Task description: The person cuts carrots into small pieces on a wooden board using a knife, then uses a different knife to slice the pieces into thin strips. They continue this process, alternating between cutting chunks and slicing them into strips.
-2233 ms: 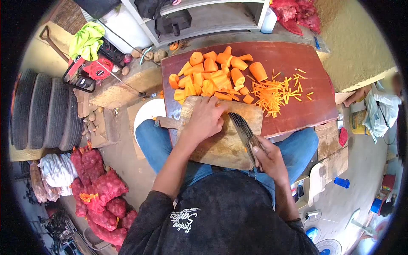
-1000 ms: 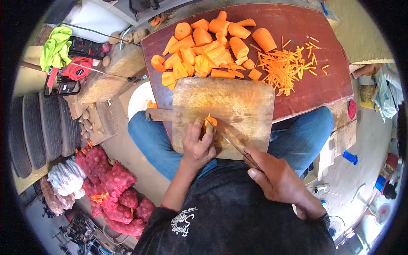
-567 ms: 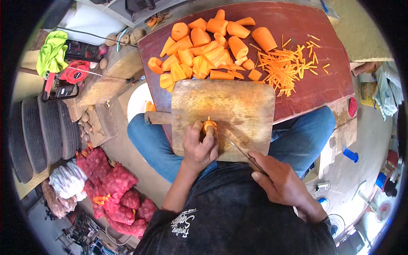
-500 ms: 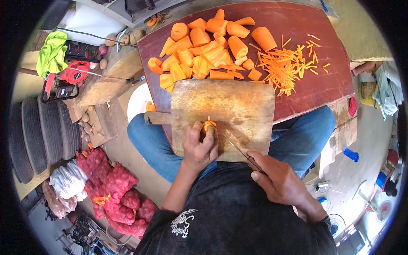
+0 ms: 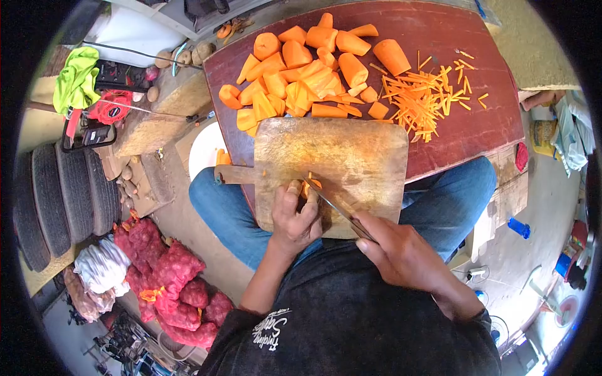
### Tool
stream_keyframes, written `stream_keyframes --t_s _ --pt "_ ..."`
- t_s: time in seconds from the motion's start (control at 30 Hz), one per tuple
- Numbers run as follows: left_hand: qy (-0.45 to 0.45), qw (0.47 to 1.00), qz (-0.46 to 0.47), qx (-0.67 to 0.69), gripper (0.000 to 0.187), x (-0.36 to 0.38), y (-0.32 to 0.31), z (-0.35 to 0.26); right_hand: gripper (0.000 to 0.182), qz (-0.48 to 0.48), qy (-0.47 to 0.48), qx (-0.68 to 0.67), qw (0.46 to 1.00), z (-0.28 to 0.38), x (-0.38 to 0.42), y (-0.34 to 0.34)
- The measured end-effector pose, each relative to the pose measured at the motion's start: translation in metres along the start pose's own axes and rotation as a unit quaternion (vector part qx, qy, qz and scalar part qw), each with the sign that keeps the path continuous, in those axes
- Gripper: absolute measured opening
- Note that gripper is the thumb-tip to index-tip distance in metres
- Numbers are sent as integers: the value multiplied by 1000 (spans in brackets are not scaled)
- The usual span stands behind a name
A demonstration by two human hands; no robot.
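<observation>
A wooden cutting board (image 5: 338,147) lies across my lap against the near edge of the red table. On its lower left part, my left hand (image 5: 293,216) has its fingers closed around a small carrot piece (image 5: 311,185), which they partly hide. My right hand (image 5: 401,250) grips the handle of a knife (image 5: 338,208). The blade slants up and left, its tip at the carrot piece beside my left fingertips. Beyond the board rests a heap of thick carrot chunks (image 5: 295,55). To its right spreads a pile of thin carrot sticks (image 5: 417,97).
The red table (image 5: 464,135) stands in front of me. Red net sacks (image 5: 166,276) sit on the floor at lower left, below a row of tires (image 5: 47,200). A white container (image 5: 204,150) with carrot pieces is left of the table.
My right hand has shifted up and left, bringing the knife blade onto the carrot piece. My left hand keeps its hold in nearly the same place.
</observation>
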State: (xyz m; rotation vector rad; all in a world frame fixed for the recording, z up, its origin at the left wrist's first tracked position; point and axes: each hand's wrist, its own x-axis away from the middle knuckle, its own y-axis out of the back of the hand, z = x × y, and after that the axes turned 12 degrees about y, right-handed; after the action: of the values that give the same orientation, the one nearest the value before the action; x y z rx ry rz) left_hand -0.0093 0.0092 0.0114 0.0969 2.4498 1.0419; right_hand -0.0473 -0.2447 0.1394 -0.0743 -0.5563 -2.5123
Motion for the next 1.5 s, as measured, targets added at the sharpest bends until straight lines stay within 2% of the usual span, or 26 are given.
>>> stream_keyframes --t_s 0.13,0.3,0.5,0.7,0.8,0.97,1.17,1.3,1.37,1.5 --pt "1 1000 -17 -4 39 0 -3 0 50 -26 23 3 999 -34 -20 -18" --pt "19 999 -25 5 40 9 -5 4 50 -47 45 -31 997 -11 -3 -1" --pt "27 999 -42 -5 40 8 -5 0 51 7 -19 -25 999 13 18 15" --pt "16 999 -36 -6 42 5 -1 -2 48 -27 28 -21 999 7 17 8" --pt "13 999 -38 6 45 4 0 -1 47 -13 9 -45 999 2 6 6" --pt "9 999 -37 16 47 6 2 -1 47 -19 26 -11 999 -24 -20 -17" --pt "52 996 -54 43 46 13 -3 -1 46 -71 80 -7 994 -22 -16 -12" --pt "49 996 -78 14 41 7 4 -7 46 -53 26 -47 997 1 3 1" --pt "42 995 -88 -1 36 6 2 -7 47 -42 33 -35 998 5 10 4" --pt "16 994 -105 10 36 3 1 -3 48 -51 63 -12 997 1 16 0"
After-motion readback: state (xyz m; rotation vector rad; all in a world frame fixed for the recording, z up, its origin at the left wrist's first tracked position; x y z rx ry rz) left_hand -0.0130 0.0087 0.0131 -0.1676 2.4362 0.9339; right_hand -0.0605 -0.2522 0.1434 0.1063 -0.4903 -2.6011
